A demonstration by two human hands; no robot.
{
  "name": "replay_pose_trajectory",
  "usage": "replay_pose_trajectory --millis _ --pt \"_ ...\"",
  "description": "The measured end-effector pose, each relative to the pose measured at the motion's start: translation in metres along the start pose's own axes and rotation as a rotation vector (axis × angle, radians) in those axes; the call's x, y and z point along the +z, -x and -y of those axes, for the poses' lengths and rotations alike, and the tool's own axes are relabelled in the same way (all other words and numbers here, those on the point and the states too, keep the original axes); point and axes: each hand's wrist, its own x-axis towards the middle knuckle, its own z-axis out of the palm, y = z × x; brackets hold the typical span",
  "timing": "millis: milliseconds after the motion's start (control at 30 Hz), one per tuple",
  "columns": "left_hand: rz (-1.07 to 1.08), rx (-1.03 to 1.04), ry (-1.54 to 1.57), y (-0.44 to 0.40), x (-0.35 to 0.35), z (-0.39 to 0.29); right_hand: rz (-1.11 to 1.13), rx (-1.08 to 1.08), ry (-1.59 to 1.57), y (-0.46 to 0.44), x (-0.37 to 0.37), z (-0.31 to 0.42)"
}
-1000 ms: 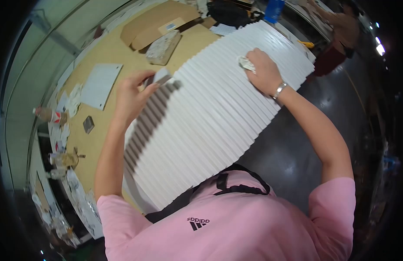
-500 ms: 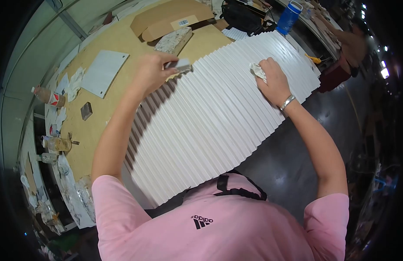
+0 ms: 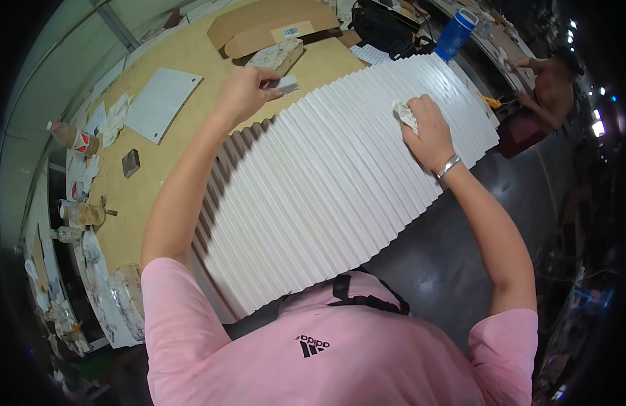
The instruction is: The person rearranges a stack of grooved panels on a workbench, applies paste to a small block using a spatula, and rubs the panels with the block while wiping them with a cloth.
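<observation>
White ribbed strips [image 3: 313,183] lie side by side like a long corrugated panel, reaching from my body across the table's edge. My left hand [image 3: 247,95] is closed, pinching a small light-grey flat block [image 3: 284,84] just beyond the strips' far edge. The block's exact kind is unclear. Over the right part of the strips, my right hand [image 3: 429,132] is closed around a crumpled white rag [image 3: 404,116] and rests on their surface. A silver bracelet [image 3: 448,166] circles that wrist.
A cardboard box [image 3: 272,27] and speckled stone slab [image 3: 277,57] lie behind my left hand. Left are a white plate [image 3: 163,105], dark block [image 3: 131,163] and bottles [image 3: 73,138]. A blue jug [image 3: 456,34] stands at the back; another person [image 3: 553,91] is far right.
My left hand has shifted slightly away from the strips' far edge with the grey block. My right hand stays in nearly the same place on the strips. The view has tilted a little.
</observation>
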Motion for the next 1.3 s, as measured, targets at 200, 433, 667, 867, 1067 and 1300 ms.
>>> replay_pose_trajectory --millis 200,433,667,867,1067,1300 --pt "-0.019 0.087 -0.034 -0.017 0.010 -0.003 -0.005 -0.007 -0.005 0.000 0.002 0.000" --pt "-0.030 0.143 -0.014 -0.028 0.023 -0.010 -0.005 -0.015 0.011 0.000 0.003 -0.002" --pt "-0.138 -0.074 0.110 -0.002 -0.023 0.027 0.005 -0.018 0.021 -0.001 0.004 -0.005" --pt "-0.197 -0.161 0.211 0.072 -0.072 0.086 -0.019 -0.040 0.035 0.000 0.008 -0.006" --pt "-0.181 -0.157 0.220 0.114 -0.068 0.066 -0.008 -0.046 0.076 0.000 0.007 -0.004" --pt "-0.107 -0.208 -0.143 0.106 -0.061 0.063 -0.011 -0.062 0.100 0.001 0.006 -0.003"
